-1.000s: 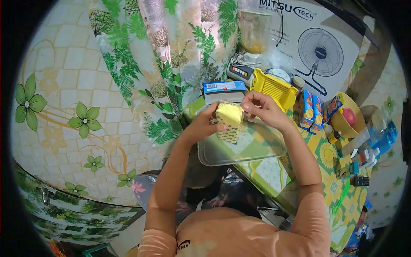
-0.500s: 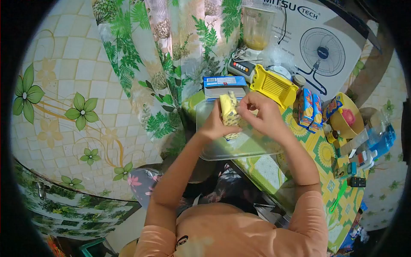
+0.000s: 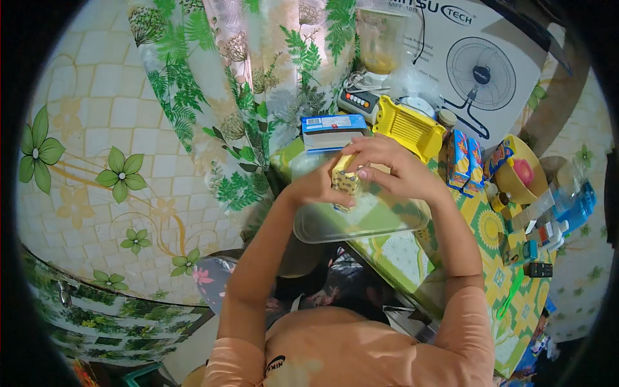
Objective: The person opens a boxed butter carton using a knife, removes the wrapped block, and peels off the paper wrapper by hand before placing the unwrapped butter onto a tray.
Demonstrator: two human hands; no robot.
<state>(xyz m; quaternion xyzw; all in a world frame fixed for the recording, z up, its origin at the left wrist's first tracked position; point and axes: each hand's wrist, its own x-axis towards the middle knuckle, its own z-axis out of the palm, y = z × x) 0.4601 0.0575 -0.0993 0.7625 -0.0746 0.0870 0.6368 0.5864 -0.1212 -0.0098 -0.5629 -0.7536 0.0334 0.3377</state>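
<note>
A block in yellow printed wrapping (image 3: pixel 346 183) stands upright in my left hand (image 3: pixel 313 187), whose thumb and fingers close around its lower part. My right hand (image 3: pixel 394 169) bends over the top of the block, fingers and thumb pinched at the wrapping; its fingers partly hide that end. Beneath both hands lies a clear plastic tray (image 3: pixel 361 236) on the table. Just behind the hands is an opened blue carton (image 3: pixel 334 124), its end facing me.
A yellow plastic grater (image 3: pixel 412 129) sits right of the carton, with a blender (image 3: pixel 380 51) behind. Farther right are blue packs (image 3: pixel 459 161), a yellow bowl (image 3: pixel 525 180), small bottles (image 3: pixel 554 233) and a green-handled tool (image 3: pixel 509 295). A fan box (image 3: pixel 477 97) stands at the back.
My right hand has moved left and over the top of the block, covering more of it. The block has come slightly lower, and the view has shifted a little.
</note>
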